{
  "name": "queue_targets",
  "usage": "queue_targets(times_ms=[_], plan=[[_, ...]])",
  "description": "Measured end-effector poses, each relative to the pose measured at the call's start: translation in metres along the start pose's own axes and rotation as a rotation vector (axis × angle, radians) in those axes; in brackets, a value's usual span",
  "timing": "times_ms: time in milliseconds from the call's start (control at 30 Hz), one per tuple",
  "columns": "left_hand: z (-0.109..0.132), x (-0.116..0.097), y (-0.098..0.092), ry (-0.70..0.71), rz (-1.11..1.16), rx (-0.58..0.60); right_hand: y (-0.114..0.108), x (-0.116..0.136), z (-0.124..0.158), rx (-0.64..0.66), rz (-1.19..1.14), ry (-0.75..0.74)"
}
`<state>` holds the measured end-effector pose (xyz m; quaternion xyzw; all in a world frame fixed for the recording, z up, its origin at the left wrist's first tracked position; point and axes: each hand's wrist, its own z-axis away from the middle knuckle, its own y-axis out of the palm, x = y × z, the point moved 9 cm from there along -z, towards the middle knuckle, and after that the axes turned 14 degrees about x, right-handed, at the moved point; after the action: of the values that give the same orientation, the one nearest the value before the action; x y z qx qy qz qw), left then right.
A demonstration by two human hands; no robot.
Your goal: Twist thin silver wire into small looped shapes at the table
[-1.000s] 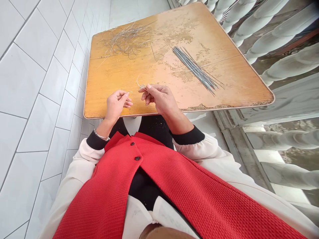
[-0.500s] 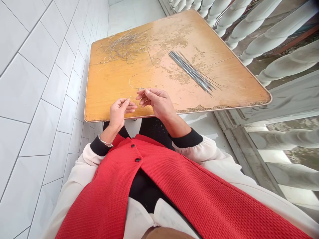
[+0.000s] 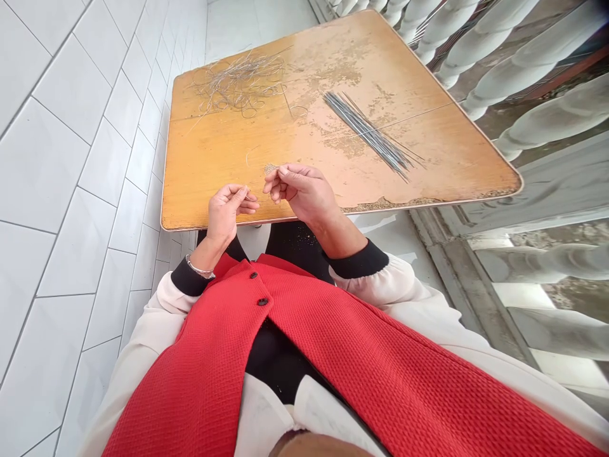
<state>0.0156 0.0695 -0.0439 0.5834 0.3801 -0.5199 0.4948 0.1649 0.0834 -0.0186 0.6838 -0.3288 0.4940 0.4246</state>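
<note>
My left hand (image 3: 227, 209) is over the near edge of the table, thumb and forefinger pinched together. Whatever lies between those fingertips is too fine to make out. To its right, and a short gap away, my right hand (image 3: 309, 190) pinches a thin wire between thumb and forefinger. A small pale tangle of that wire (image 3: 270, 169) shows at the right fingertips. Beyond the hands, a faint curved strand (image 3: 248, 154) appears over the tabletop; where it runs is hard to follow.
On the worn wooden table (image 3: 209, 146), a loose heap of thin wire (image 3: 245, 79) lies at the far left. A bundle of straight grey metal rods (image 3: 366, 134) rests right of centre, a long thin wire (image 3: 413, 118) across it. A white tiled wall (image 3: 61, 165) stands left, a white balustrade (image 3: 537, 124) right.
My right hand has shifted slightly up and to the right, widening the gap between the hands. The curved strand shows less of its length. Both hands stay pinched.
</note>
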Motion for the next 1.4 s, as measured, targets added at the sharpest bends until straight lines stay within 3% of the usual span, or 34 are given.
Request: queue_targets(times_ms=[300, 600, 800, 1133, 1400], plan=[[0.000, -0.011, -0.007, 0.038, -0.005, -0.053, 0.003, 0.002, -0.004, 0.150, 0.008, 0.038], [-0.001, -0.003, -0.004, 0.028, -0.011, -0.049, 0.004, 0.002, -0.001, 0.148, -0.065, -0.003], [0.000, -0.002, 0.005, 0.023, 0.034, 0.113, 0.005, 0.005, 0.002, 0.120, -0.063, -0.040], [-0.012, -0.040, 0.001, 0.057, -0.117, 0.085, 0.009, -0.005, 0.002, 0.137, -0.039, -0.027], [-0.018, -0.048, 0.003, 0.036, -0.210, 0.108, 0.010, -0.009, 0.003, 0.129, -0.054, -0.006]])
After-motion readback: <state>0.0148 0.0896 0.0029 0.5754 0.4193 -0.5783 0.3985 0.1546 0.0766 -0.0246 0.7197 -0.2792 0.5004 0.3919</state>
